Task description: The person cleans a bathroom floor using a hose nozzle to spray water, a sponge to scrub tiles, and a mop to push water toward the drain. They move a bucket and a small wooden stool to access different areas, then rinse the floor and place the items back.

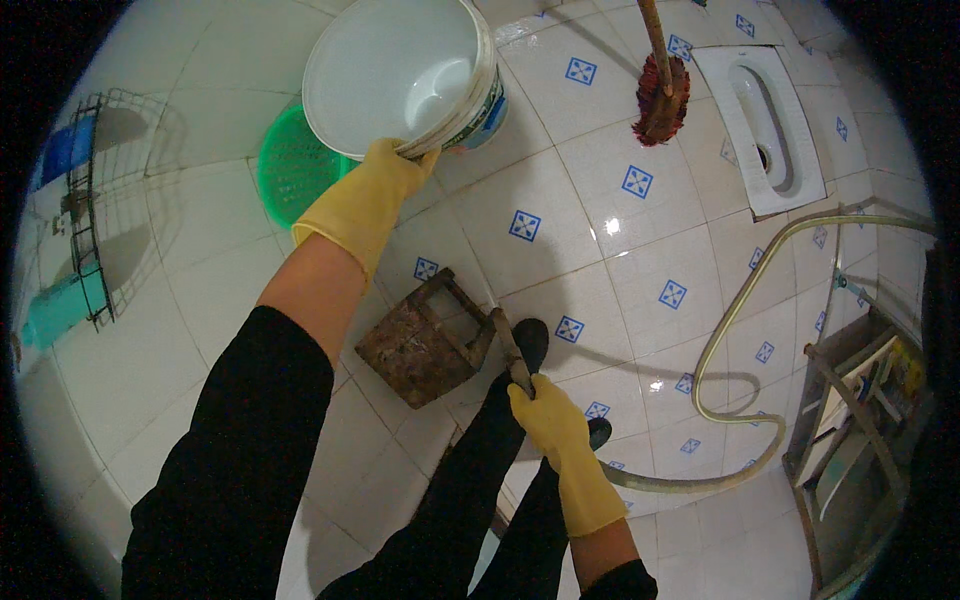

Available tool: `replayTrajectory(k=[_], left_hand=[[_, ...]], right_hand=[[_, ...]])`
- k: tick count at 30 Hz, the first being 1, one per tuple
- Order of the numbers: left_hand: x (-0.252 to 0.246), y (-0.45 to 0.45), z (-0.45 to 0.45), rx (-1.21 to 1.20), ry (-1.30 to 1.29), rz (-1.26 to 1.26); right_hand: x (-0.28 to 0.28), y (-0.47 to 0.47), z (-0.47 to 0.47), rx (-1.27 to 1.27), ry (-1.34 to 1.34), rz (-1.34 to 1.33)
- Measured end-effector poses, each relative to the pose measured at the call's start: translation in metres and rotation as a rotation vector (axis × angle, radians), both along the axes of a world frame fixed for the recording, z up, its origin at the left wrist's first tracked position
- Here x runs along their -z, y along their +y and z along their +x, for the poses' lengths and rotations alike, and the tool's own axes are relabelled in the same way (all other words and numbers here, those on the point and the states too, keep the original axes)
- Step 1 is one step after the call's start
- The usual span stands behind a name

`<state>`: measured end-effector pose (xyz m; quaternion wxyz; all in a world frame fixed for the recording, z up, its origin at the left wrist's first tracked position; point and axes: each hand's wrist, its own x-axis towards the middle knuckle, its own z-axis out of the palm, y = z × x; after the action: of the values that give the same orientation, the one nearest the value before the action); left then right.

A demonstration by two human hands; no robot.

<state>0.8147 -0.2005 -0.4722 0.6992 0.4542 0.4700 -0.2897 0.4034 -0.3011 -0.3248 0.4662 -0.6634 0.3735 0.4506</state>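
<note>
My left hand (384,184), in a yellow rubber glove, grips the rim of a white plastic bucket (397,67). The bucket is tilted with its mouth towards me, and a printed label shows on its side. In the matching glove, my right hand (551,420) is closed around the end of a hose (514,352). A thin pale streak, perhaps water, shows just beyond the hose's tip. A worn wooden stool (416,345) is on the floor between my arms, left of the hose end. Partly behind the bucket is a green perforated plastic basket (292,169).
A red-bristled brush (664,101) on a stick stands near a white squat toilet (802,142). The rest of the hose (720,330) curves across the tiled floor (570,202) at right. A wire rack (90,217) hangs at left. A cluttered wooden frame (855,420) is at far right.
</note>
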Motion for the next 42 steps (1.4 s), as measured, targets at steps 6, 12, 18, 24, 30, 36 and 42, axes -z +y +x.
replayTrajectory(k=[6, 12, 18, 24, 30, 36, 42], left_hand=[[-0.007, 0.065, -0.021, 0.713, -0.344, 0.131], [-0.175, 0.072, -0.063, 0.137, -0.074, -0.437], [-0.172, 0.087, -0.062, 0.632, -0.412, -0.046], [-0.116, 0.089, -0.043, 0.572, -0.281, -0.321], [-0.115, -0.017, -0.067, 1.534, -0.458, 0.690], [0.000, 0.064, -0.013, 1.090, -0.590, 0.397], [-0.043, 0.032, -0.061, 2.281, -1.130, 1.295]], right_hand=[[0.011, -0.007, 0.013, 0.088, 0.041, 0.026], [0.029, -0.012, -0.009, 0.276, -0.086, -0.244], [-0.003, -0.042, -0.002, 0.403, 0.055, -0.062], [-0.020, -0.022, -0.016, 0.198, 0.051, 0.026], [-0.003, -0.055, -0.034, 0.440, 0.187, -0.087], [-0.019, -0.069, -0.037, 0.455, 0.252, -0.121], [-0.033, -0.043, -0.056, 0.416, 0.148, 0.020]])
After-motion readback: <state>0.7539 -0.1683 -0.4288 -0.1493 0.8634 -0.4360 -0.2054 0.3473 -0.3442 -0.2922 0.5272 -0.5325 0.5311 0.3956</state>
